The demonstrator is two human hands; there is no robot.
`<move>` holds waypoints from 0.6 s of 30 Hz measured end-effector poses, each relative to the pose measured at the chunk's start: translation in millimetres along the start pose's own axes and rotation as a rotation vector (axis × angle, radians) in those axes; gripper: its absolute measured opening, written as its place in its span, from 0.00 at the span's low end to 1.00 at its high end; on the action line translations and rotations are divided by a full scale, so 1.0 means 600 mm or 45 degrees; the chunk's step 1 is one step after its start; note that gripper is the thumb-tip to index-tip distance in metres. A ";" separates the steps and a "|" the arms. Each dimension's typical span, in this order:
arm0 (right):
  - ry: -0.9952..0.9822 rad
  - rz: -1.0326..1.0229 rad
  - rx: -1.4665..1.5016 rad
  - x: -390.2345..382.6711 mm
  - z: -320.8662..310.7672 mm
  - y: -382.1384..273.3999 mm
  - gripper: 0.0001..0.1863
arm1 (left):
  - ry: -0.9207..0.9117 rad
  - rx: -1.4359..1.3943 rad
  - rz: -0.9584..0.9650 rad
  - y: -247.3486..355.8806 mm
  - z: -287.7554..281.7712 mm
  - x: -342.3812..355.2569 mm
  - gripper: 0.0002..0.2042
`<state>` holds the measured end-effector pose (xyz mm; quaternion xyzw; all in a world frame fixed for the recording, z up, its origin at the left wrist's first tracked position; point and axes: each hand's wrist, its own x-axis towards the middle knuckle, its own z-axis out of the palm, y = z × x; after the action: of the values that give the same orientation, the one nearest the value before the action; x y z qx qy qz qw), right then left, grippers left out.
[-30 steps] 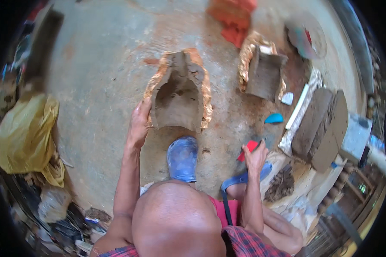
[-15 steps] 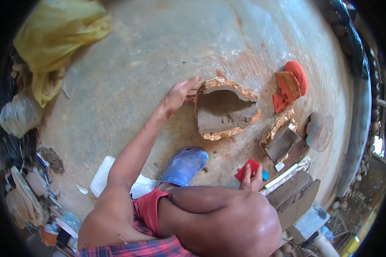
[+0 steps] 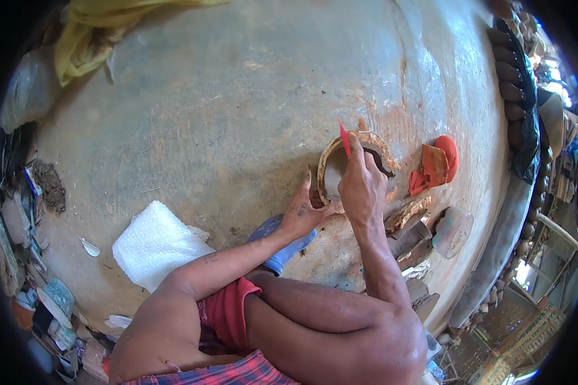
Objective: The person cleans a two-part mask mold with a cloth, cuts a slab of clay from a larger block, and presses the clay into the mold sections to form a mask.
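The left hand spreads wide at the near side of the clay-lined mould on the floor, probably for steadying it; the red card is pinched in the right hand, perhaps for control.

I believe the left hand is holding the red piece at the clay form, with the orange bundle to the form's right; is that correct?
Not quite: the head view shows the right hand holding the red piece at the clay form, with the orange bundle to its right.
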<state>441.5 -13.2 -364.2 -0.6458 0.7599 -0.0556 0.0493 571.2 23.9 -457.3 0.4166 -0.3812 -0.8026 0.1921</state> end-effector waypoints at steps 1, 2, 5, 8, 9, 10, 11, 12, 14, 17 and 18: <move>-0.012 -0.013 0.018 -0.005 0.014 0.000 0.34 | 0.054 -0.028 0.038 -0.018 0.000 0.000 0.63; 0.039 -0.026 0.008 -0.010 0.020 0.004 0.35 | 0.093 -0.059 0.081 -0.032 -0.001 0.003 0.62; 0.090 -0.037 -0.011 -0.017 0.035 0.003 0.37 | 0.090 -0.110 0.120 -0.059 -0.007 0.009 0.60; 0.052 -0.028 -0.038 -0.013 0.038 0.006 0.35 | 0.125 -0.106 0.112 -0.051 -0.005 -0.002 0.58; 0.014 -0.028 -0.051 -0.009 0.036 0.008 0.34 | 0.121 -0.108 0.101 -0.055 -0.002 0.001 0.58; 0.009 -0.026 -0.048 -0.002 0.033 0.006 0.34 | 0.098 -0.174 0.053 -0.057 -0.002 0.006 0.56; -0.072 0.016 0.025 0.006 0.027 0.004 0.33 | 0.076 -0.240 0.005 -0.060 -0.002 0.008 0.55; -0.153 0.057 0.097 0.012 0.024 0.002 0.32 | 0.079 -0.239 0.000 -0.062 -0.004 0.007 0.55; -0.279 0.082 0.131 0.020 0.024 0.000 0.31 | 0.048 -0.231 -0.070 -0.046 -0.003 0.002 0.41; -0.491 0.089 0.191 0.026 0.022 -0.001 0.27 | 0.087 -0.260 -0.032 -0.033 0.001 -0.005 0.39; -0.577 0.075 0.212 0.030 0.018 -0.003 0.25 | 0.102 -0.268 -0.018 -0.032 0.001 -0.003 0.38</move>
<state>441.7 -31.6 -374.9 -0.6130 0.7408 0.0297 0.2733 571.7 37.6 -471.0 0.4285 -0.2838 -0.8222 0.2444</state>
